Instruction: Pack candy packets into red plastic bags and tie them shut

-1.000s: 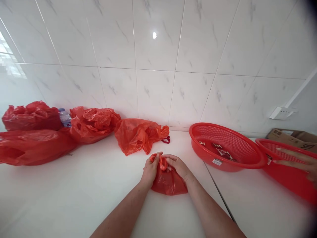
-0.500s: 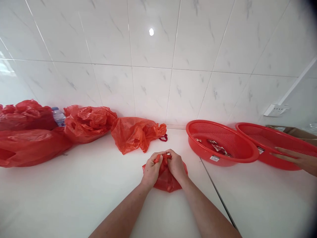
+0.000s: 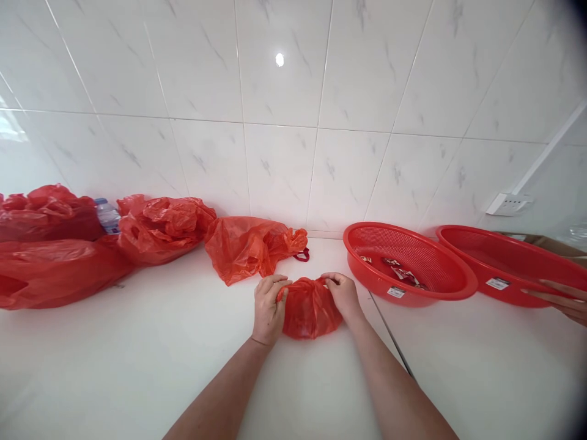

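Observation:
In front of me on the white table, a small red plastic bag point(image 3: 310, 313) sits between my two hands. My left hand point(image 3: 269, 307) is closed on the left part of its mouth, a bit of red film showing between thumb and fingers. At the upper right edge of the bag, my right hand point(image 3: 343, 294) pinches the film. What the bag holds cannot be made out. Just behind lies another red plastic bag point(image 3: 250, 244), crumpled, with a dark red loop point(image 3: 302, 255) at its right end.
A red basket point(image 3: 408, 293) holding several small wrapped packets stands to the right. Beyond it, another person's hand point(image 3: 562, 299) touches a second red basket point(image 3: 527, 287). Full red bags point(image 3: 59, 269) and a water bottle point(image 3: 108, 217) are at left; a tiled wall point(image 3: 284, 171) rises behind.
My hands have moved apart, pulling the bag's mouth wider between them. The other person's hand and the far basket have shifted slightly on the right.

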### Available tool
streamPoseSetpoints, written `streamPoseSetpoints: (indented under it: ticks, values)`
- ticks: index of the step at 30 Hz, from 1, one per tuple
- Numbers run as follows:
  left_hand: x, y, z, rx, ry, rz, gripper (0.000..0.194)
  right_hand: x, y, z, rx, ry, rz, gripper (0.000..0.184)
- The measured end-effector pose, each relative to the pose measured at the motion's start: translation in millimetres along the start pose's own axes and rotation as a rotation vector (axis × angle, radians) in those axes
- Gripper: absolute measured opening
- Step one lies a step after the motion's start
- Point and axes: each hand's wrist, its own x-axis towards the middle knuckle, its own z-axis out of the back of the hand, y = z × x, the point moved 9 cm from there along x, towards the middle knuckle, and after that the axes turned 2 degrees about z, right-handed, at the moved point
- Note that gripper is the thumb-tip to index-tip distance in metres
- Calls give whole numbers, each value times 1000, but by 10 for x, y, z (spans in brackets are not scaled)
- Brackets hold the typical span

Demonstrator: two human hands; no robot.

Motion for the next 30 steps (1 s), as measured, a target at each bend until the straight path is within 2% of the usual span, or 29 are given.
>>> streamPoseSetpoints:
  ticks: [3,5,10,14,15,17,19,22,26,30]
  values:
    - [-9,93,37,-24,-34,75,32,58,-59,240,-127,-145,18,18]
    - [-42,135,33,-69,-57,127,34,71,-87,312,-176,-187,21,20]
    - [-79,132,-43,-146,-13,167,38,71,-127,317,-206,-185,25,20]
    - [-17,143,-68,-141,70,104,30,76,-137,349,-150,-170,37,32]
    - [-7,173,-85,-125,99,97,38,75,-136,359,-132,-163,36,37]
    - [-13,288,-155,-104,179,142,67,64,-127,362,-89,-136,25,46]
    - [-55,427,-254,-116,272,239,86,32,-101,326,-53,-90,7,50]
    - [-112,484,-357,-164,357,296,97,-53,-22,205,-88,-12,6,49]
    - [-127,380,-388,-200,391,256,97,-207,88,-122,-222,141,102,50]
    - [-143,403,-367,-150,377,330,89,-335,132,-399,-328,213,207,53]
